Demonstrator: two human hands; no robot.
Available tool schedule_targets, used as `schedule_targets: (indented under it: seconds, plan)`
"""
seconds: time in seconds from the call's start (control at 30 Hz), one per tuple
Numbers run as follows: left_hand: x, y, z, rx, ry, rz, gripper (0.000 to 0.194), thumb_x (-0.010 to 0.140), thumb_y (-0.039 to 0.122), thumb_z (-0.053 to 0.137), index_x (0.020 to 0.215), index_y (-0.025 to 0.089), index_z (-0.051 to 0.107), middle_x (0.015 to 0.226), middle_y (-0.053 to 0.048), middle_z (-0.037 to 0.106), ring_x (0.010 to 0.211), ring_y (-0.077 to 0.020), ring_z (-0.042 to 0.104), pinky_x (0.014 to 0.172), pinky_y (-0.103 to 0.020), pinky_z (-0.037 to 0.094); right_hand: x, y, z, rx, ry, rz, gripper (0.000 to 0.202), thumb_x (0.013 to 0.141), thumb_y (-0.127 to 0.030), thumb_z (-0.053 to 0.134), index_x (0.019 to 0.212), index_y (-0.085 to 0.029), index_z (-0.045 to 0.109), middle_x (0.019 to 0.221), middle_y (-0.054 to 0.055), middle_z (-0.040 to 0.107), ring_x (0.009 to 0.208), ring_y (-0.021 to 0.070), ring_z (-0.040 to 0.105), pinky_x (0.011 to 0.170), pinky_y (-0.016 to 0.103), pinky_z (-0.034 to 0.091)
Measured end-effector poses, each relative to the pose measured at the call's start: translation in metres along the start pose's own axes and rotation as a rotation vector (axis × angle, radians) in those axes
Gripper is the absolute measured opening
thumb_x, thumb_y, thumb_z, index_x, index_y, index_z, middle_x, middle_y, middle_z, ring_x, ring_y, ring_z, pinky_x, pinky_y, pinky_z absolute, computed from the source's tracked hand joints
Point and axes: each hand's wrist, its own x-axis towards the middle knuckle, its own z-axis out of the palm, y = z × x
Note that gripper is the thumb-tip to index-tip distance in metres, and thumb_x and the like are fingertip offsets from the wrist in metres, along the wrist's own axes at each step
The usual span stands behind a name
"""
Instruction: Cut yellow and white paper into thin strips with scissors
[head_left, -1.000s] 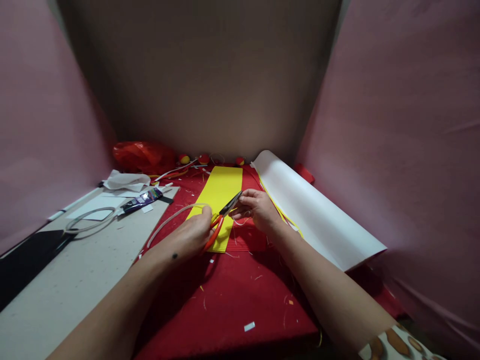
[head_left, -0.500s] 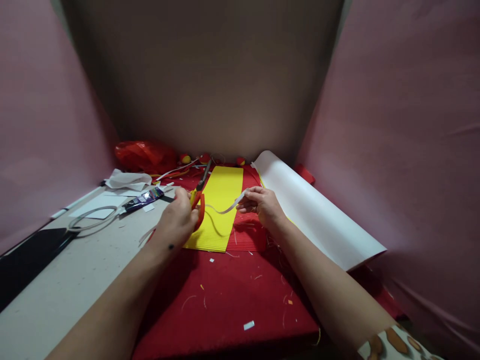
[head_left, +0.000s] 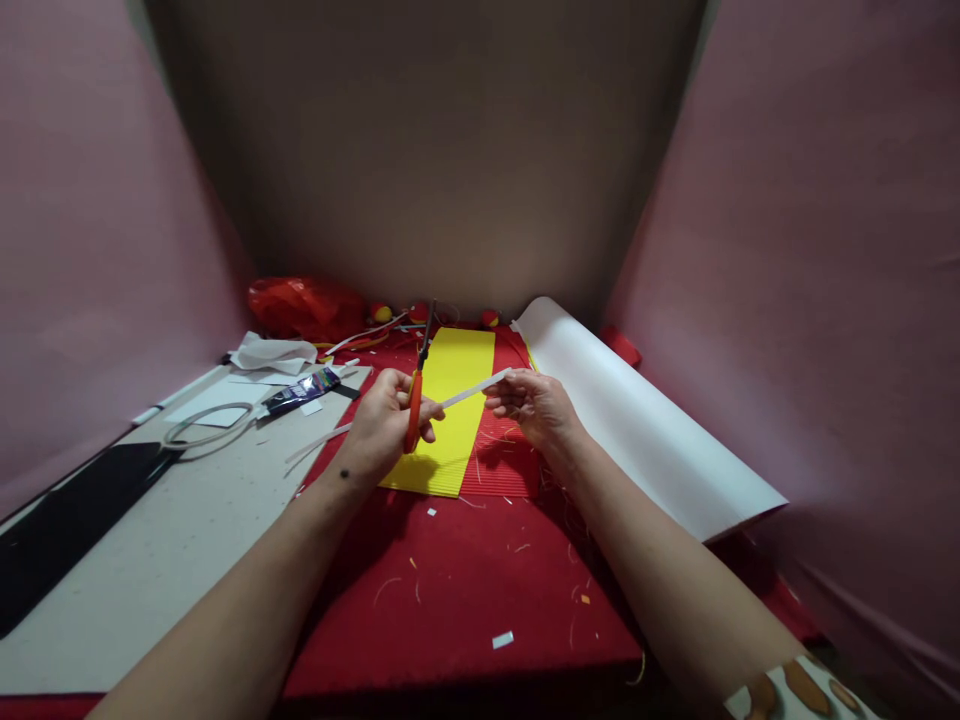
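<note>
My left hand (head_left: 390,415) is closed around scissors (head_left: 415,408) with orange handles, their dark blades pointing away from me. A narrow white strip (head_left: 474,389) runs from the fingers of my left hand to the pinched fingertips of my right hand (head_left: 536,405). The strip's other end trails out to the left behind my left hand. Beneath both hands lie a yellow corrugated sheet (head_left: 461,370) and a red corrugated sheet (head_left: 502,465), side by side.
A white roll (head_left: 630,410) lies on the right of the red cloth (head_left: 465,580). On the left, a grey board (head_left: 172,540) holds a purple tube (head_left: 302,392), a clear ring and a black piece. A red plastic bag (head_left: 304,305) and small red-yellow balls are at the back.
The slack strip is now pulled straight between my hands. My left hand has turned the scissors more upright, and its fingers have come onto the strip. The view has shifted slightly.
</note>
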Motion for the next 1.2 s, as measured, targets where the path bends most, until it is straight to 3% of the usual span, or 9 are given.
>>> schedule_targets:
  seconds: [0.2, 0.47, 0.93, 1.2]
  plan:
    - [0.001, 0.001, -0.005, 0.015, 0.034, -0.004, 0.036, 0.064, 0.021, 0.065, 0.080, 0.020, 0.032, 0.062, 0.003, 0.062, 0.039, -0.0089, 0.052, 0.031, -0.017, 0.030, 0.004, 0.004, -0.004, -0.004, -0.055, -0.050, 0.013, 0.069, -0.022, 0.052, 0.070, -0.014, 0.062, 0.067, 0.007, 0.070, 0.055, 0.0157, 0.063, 0.053, 0.028, 0.049]
    - [-0.001, 0.010, -0.005, 0.004, 0.100, -0.013, 0.039, 0.059, 0.017, 0.066, 0.078, 0.020, 0.033, 0.058, 0.004, 0.058, 0.038, -0.0087, 0.052, 0.030, -0.016, 0.029, 0.003, -0.001, -0.005, 0.014, 0.045, -0.058, 0.011, 0.068, -0.021, 0.052, 0.067, -0.014, 0.061, 0.063, 0.006, 0.069, 0.054, 0.0160, 0.062, 0.053, 0.028, 0.048]
    - [0.005, -0.001, -0.016, 0.063, 0.168, 0.091, 0.037, 0.060, 0.021, 0.066, 0.079, 0.020, 0.034, 0.056, 0.007, 0.051, 0.038, -0.0095, 0.051, 0.029, -0.016, 0.029, 0.010, -0.013, -0.019, 0.204, 0.187, -0.128, 0.014, 0.064, -0.015, 0.045, 0.055, -0.014, 0.057, 0.050, 0.006, 0.065, 0.049, 0.0175, 0.063, 0.045, 0.025, 0.048]
    - [0.000, -0.001, -0.016, 0.421, 0.148, 0.093, 0.025, 0.067, 0.021, 0.058, 0.080, 0.020, 0.037, 0.059, 0.003, 0.055, 0.049, -0.0123, 0.058, 0.039, -0.017, 0.036, 0.015, -0.028, -0.036, 0.252, 0.301, -0.224, 0.016, 0.068, -0.014, 0.040, 0.057, -0.014, 0.052, 0.048, 0.004, 0.062, 0.046, 0.0177, 0.063, 0.041, 0.023, 0.047]
